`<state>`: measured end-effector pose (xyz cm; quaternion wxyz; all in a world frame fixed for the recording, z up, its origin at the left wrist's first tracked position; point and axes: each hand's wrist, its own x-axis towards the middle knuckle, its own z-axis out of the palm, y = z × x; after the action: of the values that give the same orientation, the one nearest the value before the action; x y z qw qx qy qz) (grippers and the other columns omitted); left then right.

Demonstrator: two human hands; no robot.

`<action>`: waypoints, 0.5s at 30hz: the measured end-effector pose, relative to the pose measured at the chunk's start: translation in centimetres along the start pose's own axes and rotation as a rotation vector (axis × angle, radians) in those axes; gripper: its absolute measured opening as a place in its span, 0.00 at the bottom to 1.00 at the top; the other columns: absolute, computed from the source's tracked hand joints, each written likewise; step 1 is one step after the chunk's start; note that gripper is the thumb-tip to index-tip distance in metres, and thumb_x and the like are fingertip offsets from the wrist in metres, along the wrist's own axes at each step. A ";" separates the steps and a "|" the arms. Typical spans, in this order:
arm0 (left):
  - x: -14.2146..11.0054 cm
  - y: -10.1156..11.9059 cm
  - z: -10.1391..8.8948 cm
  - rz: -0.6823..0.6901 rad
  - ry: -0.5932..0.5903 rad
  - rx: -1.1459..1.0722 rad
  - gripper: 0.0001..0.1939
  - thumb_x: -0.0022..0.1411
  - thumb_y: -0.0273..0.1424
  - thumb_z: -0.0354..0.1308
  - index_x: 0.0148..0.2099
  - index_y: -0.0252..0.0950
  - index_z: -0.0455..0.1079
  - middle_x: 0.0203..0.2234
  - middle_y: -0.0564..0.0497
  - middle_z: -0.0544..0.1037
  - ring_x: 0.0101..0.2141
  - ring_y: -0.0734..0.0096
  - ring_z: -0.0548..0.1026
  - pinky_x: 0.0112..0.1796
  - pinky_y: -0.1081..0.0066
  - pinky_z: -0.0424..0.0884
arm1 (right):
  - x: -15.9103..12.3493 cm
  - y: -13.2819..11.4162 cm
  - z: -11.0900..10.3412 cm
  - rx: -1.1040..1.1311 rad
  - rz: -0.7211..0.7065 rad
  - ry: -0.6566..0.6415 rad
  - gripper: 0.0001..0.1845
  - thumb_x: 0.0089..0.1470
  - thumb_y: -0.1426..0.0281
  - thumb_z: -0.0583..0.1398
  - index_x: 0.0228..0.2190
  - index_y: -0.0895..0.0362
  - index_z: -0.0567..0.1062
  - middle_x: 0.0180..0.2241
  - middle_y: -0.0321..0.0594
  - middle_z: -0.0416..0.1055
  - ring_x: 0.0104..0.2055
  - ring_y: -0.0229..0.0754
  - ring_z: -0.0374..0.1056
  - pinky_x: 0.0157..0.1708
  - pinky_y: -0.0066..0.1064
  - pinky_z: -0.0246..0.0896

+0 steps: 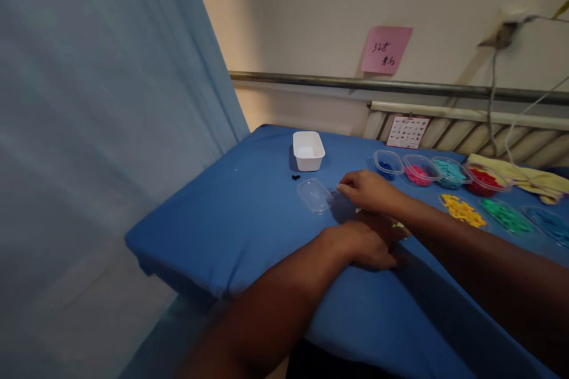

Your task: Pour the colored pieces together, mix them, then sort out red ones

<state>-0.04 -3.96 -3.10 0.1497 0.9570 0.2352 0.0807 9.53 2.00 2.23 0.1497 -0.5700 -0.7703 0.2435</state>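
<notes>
My right hand (367, 189) is above the blue-covered surface, thumb and fingers pinched together. Whatever is between its fingertips is too small to make out. Just left of those fingertips lies a shallow clear plastic tray or lid (313, 196). My left forearm crosses under the right one, and my left hand (371, 241) reaches rightward, low over the surface. Its fingers are mostly hidden and blurred. Beside it shows part of a clear container with pale yellow pieces (399, 225), largely covered by the hands. Small black pieces (296, 177) lie near a white rectangular tub (308, 154).
Clear tubs hold dark blue (386, 169), pink (416, 174), light blue (450, 172) and red pieces (482, 180). Nearer are yellow (463, 211), green (505, 215) and blue pieces (549, 224). A yellow cloth (533, 180) lies behind; a blue curtain (111, 71) hangs left.
</notes>
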 end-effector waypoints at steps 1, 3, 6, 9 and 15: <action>-0.2 -0.2 0.2 0.022 0.017 0.037 0.34 0.72 0.51 0.59 0.70 0.37 0.70 0.66 0.36 0.73 0.66 0.43 0.70 0.62 0.50 0.69 | -0.8 1.1 -0.9 -0.026 -0.038 0.053 0.14 0.66 0.62 0.63 0.43 0.56 0.86 0.42 0.47 0.86 0.45 0.51 0.80 0.42 0.35 0.68; -0.2 -0.8 0.6 0.053 0.077 0.106 0.38 0.73 0.54 0.57 0.75 0.36 0.64 0.73 0.35 0.64 0.73 0.42 0.60 0.69 0.45 0.60 | -2.8 4.2 -2.9 -0.040 -0.048 0.194 0.16 0.67 0.60 0.60 0.43 0.55 0.86 0.42 0.45 0.86 0.43 0.49 0.80 0.42 0.35 0.69; 1.2 -2.2 1.1 -0.040 0.180 0.172 0.38 0.77 0.53 0.53 0.77 0.36 0.59 0.76 0.36 0.59 0.75 0.46 0.55 0.73 0.44 0.51 | -7.1 10.1 -5.5 -0.066 0.093 0.470 0.19 0.66 0.57 0.61 0.46 0.56 0.85 0.44 0.46 0.85 0.45 0.52 0.80 0.46 0.38 0.71; 3.4 -3.1 1.0 -0.168 0.306 0.209 0.32 0.80 0.51 0.49 0.73 0.35 0.66 0.74 0.38 0.64 0.73 0.49 0.62 0.72 0.46 0.52 | -11.9 15.1 -6.3 -0.129 0.361 0.655 0.25 0.66 0.54 0.60 0.52 0.59 0.83 0.46 0.51 0.85 0.46 0.56 0.80 0.47 0.42 0.71; 3.7 -3.7 -0.1 -0.352 0.409 0.164 0.28 0.83 0.47 0.42 0.67 0.37 0.73 0.68 0.41 0.73 0.69 0.53 0.68 0.72 0.46 0.53 | -16.4 18.9 -3.4 -0.356 0.618 0.488 0.34 0.69 0.47 0.55 0.61 0.60 0.75 0.58 0.58 0.78 0.57 0.64 0.76 0.50 0.47 0.71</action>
<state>1.59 0.96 -3.86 0.0328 0.8740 0.4290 0.2258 31.51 -8.48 -4.51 0.1467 -0.8317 -0.5354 -0.0018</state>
